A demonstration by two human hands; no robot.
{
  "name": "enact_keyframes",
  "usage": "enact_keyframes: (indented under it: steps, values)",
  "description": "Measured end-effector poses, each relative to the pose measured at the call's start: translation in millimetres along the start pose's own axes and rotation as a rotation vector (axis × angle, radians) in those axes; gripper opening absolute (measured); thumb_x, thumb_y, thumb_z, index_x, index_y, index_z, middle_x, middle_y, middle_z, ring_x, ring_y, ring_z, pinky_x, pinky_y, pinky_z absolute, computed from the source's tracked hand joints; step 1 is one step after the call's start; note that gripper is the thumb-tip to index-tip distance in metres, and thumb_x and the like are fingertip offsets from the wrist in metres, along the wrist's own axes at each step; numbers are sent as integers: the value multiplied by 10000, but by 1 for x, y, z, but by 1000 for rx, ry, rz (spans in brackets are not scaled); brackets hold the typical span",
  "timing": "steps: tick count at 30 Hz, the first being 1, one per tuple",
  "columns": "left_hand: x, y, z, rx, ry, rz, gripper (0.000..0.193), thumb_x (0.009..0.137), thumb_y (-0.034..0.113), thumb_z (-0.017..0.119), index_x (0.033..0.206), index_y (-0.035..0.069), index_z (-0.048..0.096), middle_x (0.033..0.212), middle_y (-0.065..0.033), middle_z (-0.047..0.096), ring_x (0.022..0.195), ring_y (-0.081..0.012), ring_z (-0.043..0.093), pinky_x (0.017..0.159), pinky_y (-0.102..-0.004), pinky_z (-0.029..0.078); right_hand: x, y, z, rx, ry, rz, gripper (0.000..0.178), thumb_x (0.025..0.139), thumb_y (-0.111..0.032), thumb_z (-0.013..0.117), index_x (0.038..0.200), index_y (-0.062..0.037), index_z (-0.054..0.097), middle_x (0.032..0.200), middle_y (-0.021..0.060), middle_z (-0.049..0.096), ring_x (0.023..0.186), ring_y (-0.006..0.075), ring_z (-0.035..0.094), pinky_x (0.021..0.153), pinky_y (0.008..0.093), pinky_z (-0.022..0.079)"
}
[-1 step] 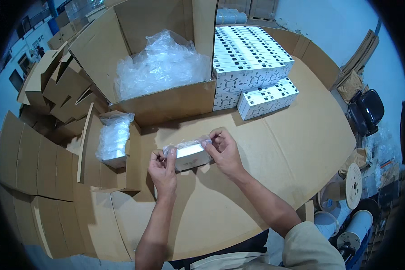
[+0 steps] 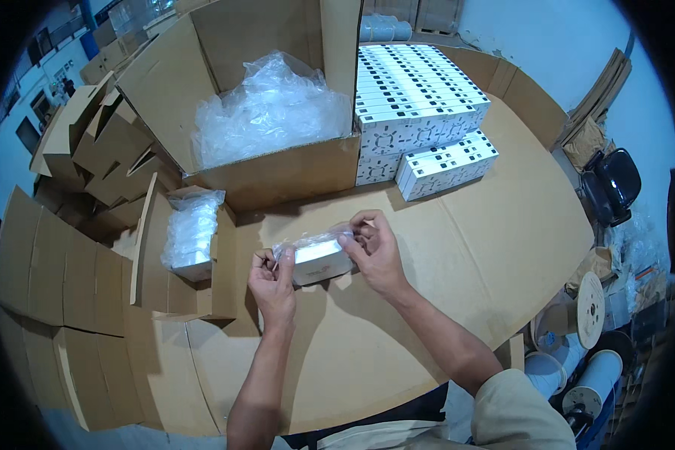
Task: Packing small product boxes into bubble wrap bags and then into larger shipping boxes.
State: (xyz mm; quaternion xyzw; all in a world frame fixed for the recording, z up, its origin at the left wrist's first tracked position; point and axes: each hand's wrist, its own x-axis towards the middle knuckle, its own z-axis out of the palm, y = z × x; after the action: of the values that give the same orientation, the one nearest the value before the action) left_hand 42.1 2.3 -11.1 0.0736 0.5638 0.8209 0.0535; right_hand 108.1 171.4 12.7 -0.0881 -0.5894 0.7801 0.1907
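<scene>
A small white box [image 2: 322, 266] stands on the cardboard-covered table in front of me, with clear plastic wrap [image 2: 315, 239] along its top edge. At its left end, my left hand [image 2: 275, 287] is closed, thumb pressed on the wrapped box. My right hand [image 2: 379, 257] pinches the wrap at the other end, its fingers curled behind. To the left, an open carton [image 2: 223, 276] lying partly on its side holds a row of plastic-wrapped white boxes [image 2: 190, 230].
Behind my hands, a large open carton [image 2: 277, 174] holds a heap of clear plastic bags [image 2: 274, 105]. Stacked white printed boxes [image 2: 420, 90] stand at its right, with a shorter row [image 2: 446, 166] in front. Folded cartons [image 2: 60, 277] crowd the left edge. Wire spools [image 2: 589, 309] stand at right.
</scene>
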Motion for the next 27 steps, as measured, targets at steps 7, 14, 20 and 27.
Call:
enact_keyframes:
  steps: [7, 14, 20, 27]
  values:
    - [1, 1, 10, -47, 45, -26, 194, 988, 148, 699, 1033, 48, 539, 915, -24, 639, 843, -65, 576, 774, -231, 473, 2, -7, -18, -274, -234, -407, 286, 897, 13, 701, 1176, -49, 714, 1245, 92, 654, 1153, 204, 606, 1008, 369, 486]
    - [1, 2, 3, -66, 3, -50, 212, 984, 148, 704, 1063, 37, 541, 943, -44, 658, 870, -71, 594, 788, -228, 477, 2, -1, -21, -282, -336, -101, 223, 916, 7, 704, 1131, -27, 748, 1198, 114, 665, 1092, 183, 626, 871, 277, 547]
    - [0, 7, -1, -12, -22, -54, 229, 974, 142, 716, 1069, 35, 538, 971, -54, 662, 892, -79, 597, 792, -236, 483, 0, 2, -17, -311, -321, -72, 242, 923, 0, 716, 1163, -23, 732, 1184, 96, 656, 1037, 157, 642, 876, 285, 555]
    - [0, 9, -3, 50, -44, -41, 264, 966, 126, 723, 1094, 47, 505, 972, -56, 654, 876, -80, 583, 761, -228, 474, 0, -1, -16, -313, -292, -44, 312, 915, 0, 726, 1224, -5, 687, 1221, 87, 649, 1110, 169, 637, 927, 294, 564]
